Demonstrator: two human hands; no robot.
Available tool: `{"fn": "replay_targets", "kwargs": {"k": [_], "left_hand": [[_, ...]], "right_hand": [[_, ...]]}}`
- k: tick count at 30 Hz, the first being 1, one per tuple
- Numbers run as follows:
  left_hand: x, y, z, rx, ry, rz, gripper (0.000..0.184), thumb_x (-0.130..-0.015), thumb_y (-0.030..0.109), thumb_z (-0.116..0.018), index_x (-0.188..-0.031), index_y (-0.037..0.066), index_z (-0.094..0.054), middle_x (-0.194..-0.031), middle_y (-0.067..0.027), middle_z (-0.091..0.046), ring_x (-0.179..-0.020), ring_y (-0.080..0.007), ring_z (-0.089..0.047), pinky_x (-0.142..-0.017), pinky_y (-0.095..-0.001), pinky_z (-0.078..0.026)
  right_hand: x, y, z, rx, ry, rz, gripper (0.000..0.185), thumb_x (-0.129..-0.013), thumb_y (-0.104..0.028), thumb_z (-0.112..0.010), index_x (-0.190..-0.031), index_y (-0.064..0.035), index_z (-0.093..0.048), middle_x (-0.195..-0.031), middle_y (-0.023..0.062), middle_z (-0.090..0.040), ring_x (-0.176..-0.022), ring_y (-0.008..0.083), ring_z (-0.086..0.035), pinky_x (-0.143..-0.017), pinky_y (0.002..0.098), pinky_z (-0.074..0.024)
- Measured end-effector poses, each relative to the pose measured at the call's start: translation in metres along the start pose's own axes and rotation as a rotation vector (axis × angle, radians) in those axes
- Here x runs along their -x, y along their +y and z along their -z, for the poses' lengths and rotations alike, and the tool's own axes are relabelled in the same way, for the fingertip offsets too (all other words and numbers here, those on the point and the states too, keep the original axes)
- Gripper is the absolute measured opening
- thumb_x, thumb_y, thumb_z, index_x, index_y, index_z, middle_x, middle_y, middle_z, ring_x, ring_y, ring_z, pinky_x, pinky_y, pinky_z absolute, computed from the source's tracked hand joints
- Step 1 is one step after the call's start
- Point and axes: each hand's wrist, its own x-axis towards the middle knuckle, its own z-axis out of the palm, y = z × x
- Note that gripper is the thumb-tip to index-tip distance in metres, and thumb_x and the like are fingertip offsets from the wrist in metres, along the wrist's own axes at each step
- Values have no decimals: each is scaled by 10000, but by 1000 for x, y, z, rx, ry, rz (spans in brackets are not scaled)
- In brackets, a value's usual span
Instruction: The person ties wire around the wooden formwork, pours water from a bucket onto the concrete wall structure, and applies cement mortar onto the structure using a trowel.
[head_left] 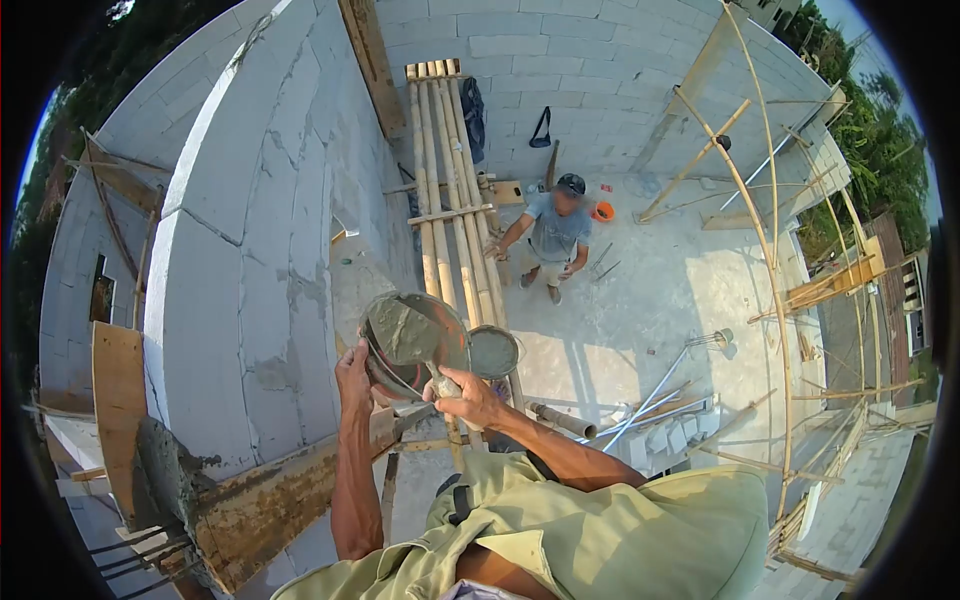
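My left hand grips the rim of a mortar-stained bucket, which is tilted and shows orange patches inside. In my right hand is the handle of a trowel. The trowel's blade is over the bucket's mouth and carries grey wet mortar. Just to the right of it stands a second bucket with grey contents, beside the bamboo poles and touched by neither hand.
A bamboo-pole scaffold platform runs ahead below me. At left rises a block wall, with a mortar-smeared wooden board near my left arm. A person stands on the floor below. Pipes and blocks lie to the right.
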Motion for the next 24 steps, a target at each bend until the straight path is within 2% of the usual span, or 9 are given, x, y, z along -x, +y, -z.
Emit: {"fn": "replay_targets", "kwargs": {"k": [2, 5, 7, 8, 10, 14, 17, 19, 24], "left_hand": [[-30, 1, -6, -270, -213, 49, 292, -1011, 331, -667, -996, 40, -672, -875, -51, -721, -677, -141, -686, -649, -300, -593], [-36, 74, -46, -794, -318, -37, 342, -991, 313, -684, -936, -20, -626, -783, -101, -674, -647, -184, -660, -627, -333, -550], [-37, 149, -60, -1298, 18, -851, 249, -962, 213, -714, -1052, 4, -610, -1009, -132, -666, -950, -305, -664, -842, -445, -527], [-35, 199, -71, -1375, 252, -855, 227, -969, 182, -705, -1105, 27, -610, -1178, -108, -651, -1080, -321, -639, -900, -430, -515], [-73, 280, -49, -1588, 708, -1288, 279, -991, 272, -681, -1182, 74, -637, -1300, -95, -646, -1216, -299, -611, -980, -443, -496], [-186, 380, 16, -1861, 1041, -1224, 540, -1016, 502, -583, -1369, 93, -594, -1416, -107, -598, -1312, -305, -574, -1039, -486, -492], [-217, 375, 24, -1923, 967, -676, 844, -938, 752, -490, -1522, 142, -477, -1456, -149, -566, -1294, -356, -595, -1038, -563, -517], [-211, 376, 12, -1911, 985, -631, 842, -939, 746, -495, -1528, 144, -468, -1467, -152, -558, -1295, -358, -595, -1035, -570, -517], [-260, 381, 109, -2003, 1037, -698, 904, -903, 794, -492, -1580, 203, -393, -1515, -134, -521, -1319, -361, -582, -1038, -589, -518]], "right_hand": [[-15, -8, 15, -307, -18, 4, 295, -857, -105, -633, -1134, -5, -621, -867, 18, -631, -719, 108, -588, -689, 291, -490], [-23, -24, 35, -401, 60, -66, 289, -873, -92, -622, -1153, -18, -620, -902, 24, -631, -692, 101, -585, -649, 301, -486], [-31, -14, 55, -387, 112, -79, 296, -887, -89, -611, -1170, -4, -609, -984, 54, -661, -717, 109, -602, -676, 311, -501], [-33, 1, 64, -381, 133, -99, 296, -887, -89, -611, -1170, -4, -609, -984, 54, -661, -717, 109, -602, -676, 311, -501], [-43, 23, 80, -295, 195, -111, 290, -888, -90, -602, -1156, 18, -613, -968, 59, -676, -744, 122, -616, -732, 311, -506], [-73, 75, 89, -276, 342, -200, 301, -839, -201, -686, -1078, -25, -634, -814, 25, -658, -707, 124, -593, -685, 279, -468], [-103, 99, 112, -192, 381, -345, 333, -859, -234, -704, -1114, -33, -632, -892, 37, -675, -716, 128, -625, -651, 285, -495], [-124, 127, 129, -182, 495, -401, 350, -890, -280, -718, -1134, -44, -635, -892, 44, -696, -608, 137, -639, -553, 291, -481], [-175, 178, 210, -143, 688, -354, 290, -827, -163, -723, -1070, -41, -621, -892, 51, -654, -631, 159, -625, -606, 310, -534]]}}
